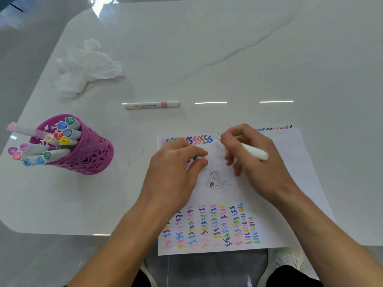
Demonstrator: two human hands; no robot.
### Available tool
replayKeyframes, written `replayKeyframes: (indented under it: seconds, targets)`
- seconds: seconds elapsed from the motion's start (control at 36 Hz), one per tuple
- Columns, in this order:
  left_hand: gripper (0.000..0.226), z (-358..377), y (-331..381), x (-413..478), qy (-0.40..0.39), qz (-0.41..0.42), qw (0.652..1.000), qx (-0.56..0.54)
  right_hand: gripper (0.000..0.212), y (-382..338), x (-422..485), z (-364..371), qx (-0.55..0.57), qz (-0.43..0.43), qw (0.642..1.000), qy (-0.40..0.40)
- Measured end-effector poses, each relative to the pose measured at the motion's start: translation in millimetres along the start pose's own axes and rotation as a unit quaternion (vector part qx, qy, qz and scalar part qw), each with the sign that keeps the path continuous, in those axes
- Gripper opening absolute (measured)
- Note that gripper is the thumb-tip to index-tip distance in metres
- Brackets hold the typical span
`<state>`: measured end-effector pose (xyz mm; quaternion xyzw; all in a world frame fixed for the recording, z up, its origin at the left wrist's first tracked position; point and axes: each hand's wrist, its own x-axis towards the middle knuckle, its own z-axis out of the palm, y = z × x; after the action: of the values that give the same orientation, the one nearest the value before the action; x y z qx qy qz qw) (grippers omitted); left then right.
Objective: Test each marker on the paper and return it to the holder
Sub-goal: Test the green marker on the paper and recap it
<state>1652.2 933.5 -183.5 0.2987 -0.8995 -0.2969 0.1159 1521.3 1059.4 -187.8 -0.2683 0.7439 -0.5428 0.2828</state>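
white table (228, 48) carries the paper (290, 204), near edge overhanging. purple holder (91, 154), well left of the paper, contains capped markers (66, 133). right hand (250, 158) grips a white marker (256, 152), tip at the top squiggle row. left hand (176, 164) rests on the paper, pinching a green-ended cap (196, 158).

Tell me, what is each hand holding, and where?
The right hand grips a white marker around its barrel near the tip. The left hand pinches a small cap, green-ended.
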Motion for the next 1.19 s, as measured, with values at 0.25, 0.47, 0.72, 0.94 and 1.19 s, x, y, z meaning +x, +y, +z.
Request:
replayKeyframes:
  seconds: [0.25,0.47,0.72,0.94,1.19]
  targets:
    - [0.015,0.4,-6.7,0.7,-0.015,0.004,1.0,0.016,0.007,6.8,4.1,5.3,0.011,0.0,0.999,0.041]
    - [0.017,5.0,-9.7,2.6,-0.013,-0.001,1.0,-0.001,0.01,10.5,5.3,8.9,0.002,0.004,0.997,0.074]
    - [0.022,5.6,-11.3,2.9,-0.021,-0.005,1.0,0.016,0.008,9.6,7.7,12.1,-0.005,0.019,0.998,0.067]
    - [0.025,5.5,-11.7,3.1,-0.026,-0.01,0.999,0.025,0.01,8.1,7.5,12.9,-0.032,0.017,0.997,0.071]
    - [0.024,5.1,-9.4,3.9,-0.031,-0.018,0.999,0.021,0.011,7.9,7.5,10.9,-0.039,0.015,0.995,0.085]
